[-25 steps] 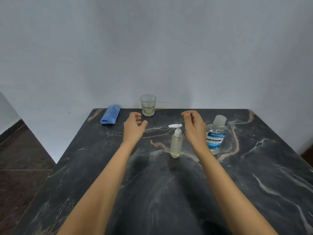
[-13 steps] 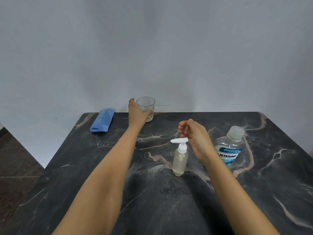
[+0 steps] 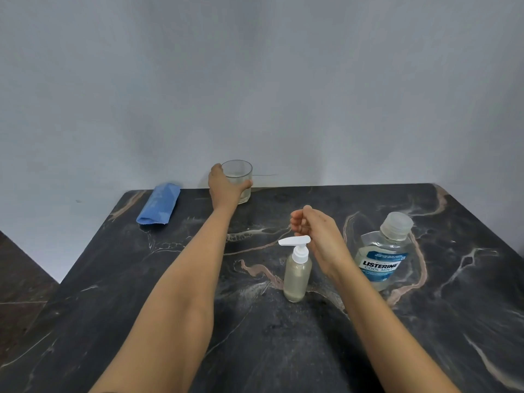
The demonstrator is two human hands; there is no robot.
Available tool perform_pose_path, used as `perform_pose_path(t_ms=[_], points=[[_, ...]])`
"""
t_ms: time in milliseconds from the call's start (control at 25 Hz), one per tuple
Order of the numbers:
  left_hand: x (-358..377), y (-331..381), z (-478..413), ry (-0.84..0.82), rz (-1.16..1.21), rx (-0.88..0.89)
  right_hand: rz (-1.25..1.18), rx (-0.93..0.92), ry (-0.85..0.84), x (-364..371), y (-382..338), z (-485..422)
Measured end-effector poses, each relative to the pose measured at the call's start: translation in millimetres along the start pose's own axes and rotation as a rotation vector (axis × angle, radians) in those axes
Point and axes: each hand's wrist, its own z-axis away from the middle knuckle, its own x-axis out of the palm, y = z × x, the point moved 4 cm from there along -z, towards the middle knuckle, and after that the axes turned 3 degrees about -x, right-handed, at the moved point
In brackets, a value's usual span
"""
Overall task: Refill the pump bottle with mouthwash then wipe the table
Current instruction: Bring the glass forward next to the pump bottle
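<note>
A small clear pump bottle (image 3: 296, 275) with a white pump head stands mid-table, holding pale liquid. To its right stands a capped Listerine mouthwash bottle (image 3: 384, 258). My right hand (image 3: 317, 236) hovers just behind and right of the pump head, fingers loosely curled, holding nothing. At the table's far edge my left hand (image 3: 224, 185) grips a clear glass tumbler (image 3: 239, 174) with a little liquid in it. A folded blue cloth (image 3: 160, 204) lies at the far left.
The dark marble table (image 3: 255, 336) stands against a pale grey wall. Its left edge drops to a dark floor (image 3: 19, 293). The table's right corner is rounded.
My left hand reached forward and closed around the glass. My right hand shifted slightly, staying by the pump head. The camera moved closer and tilted.
</note>
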Motion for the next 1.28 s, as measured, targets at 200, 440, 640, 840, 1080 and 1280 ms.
perform_pose_path(t_ms=[200, 440, 640, 840, 1080, 1280], points=[[-21.8, -4.9, 21.3, 0.022, 0.09, 0.007, -0.001, -0.02, -0.001, -3.0, -1.9, 8.6], [-71.2, -3.6, 71.7, 0.027, 0.189, 0.062, 0.024, -0.08, 0.039, -6.5, -6.0, 34.1], [-104.7, -5.0, 127.1, -0.007, 0.186, 0.046, 0.051, -0.169, 0.053, -11.2, -7.5, 65.5], [-122.7, -10.7, 178.2, -0.066, 0.195, 0.054, 0.106, -0.223, 0.021, -10.7, -3.8, 85.9], [-131.2, -9.1, 209.9, -0.148, 0.177, 0.076, 0.159, -0.279, -0.111, -11.2, -4.9, 96.5], [-126.9, -6.3, 225.2, -0.185, 0.189, 0.076, 0.202, -0.326, -0.211, -9.4, -3.2, 107.3]])
